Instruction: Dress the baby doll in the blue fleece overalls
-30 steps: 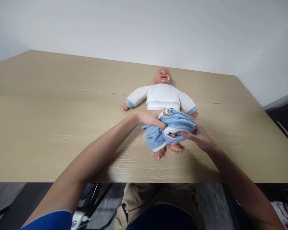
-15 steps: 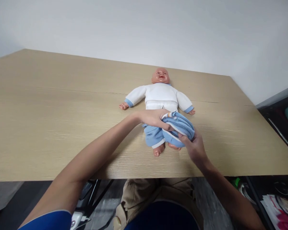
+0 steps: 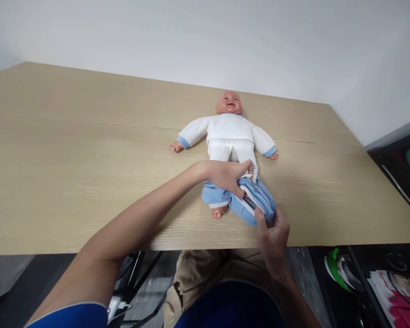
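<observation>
A baby doll [image 3: 230,125] lies on its back on the wooden table, head away from me, in a white top with blue cuffs. Blue pants [image 3: 263,200] with white trim sit bunched around its lower legs. My left hand [image 3: 227,175] reaches across the doll's legs and grips the waist edge of the pants. Lower down on the right, my right hand [image 3: 271,223] pinches the bunched blue cloth between thumb and fingers. One bare doll foot [image 3: 219,212] shows below the left pant leg; the other foot is hidden by the cloth.
The wooden table [image 3: 89,182] reaches to a white wall [image 3: 191,41] at the back. At the right, below table height, are a green roll [image 3: 338,273] and some papers [image 3: 379,287]. A dark shelf or case stands beyond the table's right edge.
Both hands have moved a little toward me with the pants, baring more of the doll's white upper legs. The doll's right-side foot has become hidden.
</observation>
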`<state>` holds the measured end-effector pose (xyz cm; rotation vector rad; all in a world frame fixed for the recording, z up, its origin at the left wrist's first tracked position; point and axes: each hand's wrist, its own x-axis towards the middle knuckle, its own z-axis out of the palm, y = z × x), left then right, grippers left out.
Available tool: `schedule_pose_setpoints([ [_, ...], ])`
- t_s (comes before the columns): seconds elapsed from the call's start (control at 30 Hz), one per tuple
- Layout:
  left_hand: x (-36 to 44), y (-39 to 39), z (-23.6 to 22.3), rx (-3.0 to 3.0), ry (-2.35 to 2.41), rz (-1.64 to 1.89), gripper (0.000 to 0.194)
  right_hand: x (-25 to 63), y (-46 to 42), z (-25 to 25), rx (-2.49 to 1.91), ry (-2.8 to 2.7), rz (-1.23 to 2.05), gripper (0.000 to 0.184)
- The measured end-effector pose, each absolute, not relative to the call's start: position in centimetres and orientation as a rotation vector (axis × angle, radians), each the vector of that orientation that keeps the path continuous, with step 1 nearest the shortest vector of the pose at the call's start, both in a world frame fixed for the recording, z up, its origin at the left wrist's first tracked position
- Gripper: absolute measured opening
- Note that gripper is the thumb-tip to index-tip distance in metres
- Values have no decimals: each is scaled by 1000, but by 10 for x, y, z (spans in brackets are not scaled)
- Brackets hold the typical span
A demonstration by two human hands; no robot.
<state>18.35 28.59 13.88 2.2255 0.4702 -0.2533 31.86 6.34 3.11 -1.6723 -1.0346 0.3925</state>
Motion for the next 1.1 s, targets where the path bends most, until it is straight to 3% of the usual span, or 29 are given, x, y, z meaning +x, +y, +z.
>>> schedule_pose_setpoints([
  [0.17, 188, 276, 136, 2298, 574, -276, 58, 326, 65, 31, -1749, -984, 425, 31],
  [0.5, 178, 279, 141, 2292, 657, -343, 68, 314, 76, 38, -1555, -805, 961, 44],
  [0.8, 169, 278, 138, 2303, 672, -350, 78, 317, 79, 43, -1623, -877, 1017, 41],
  [1.1, 154, 280, 116, 2031, 388, 52, 70, 326, 82, 28, -1480, -820, 1069, 41],
])
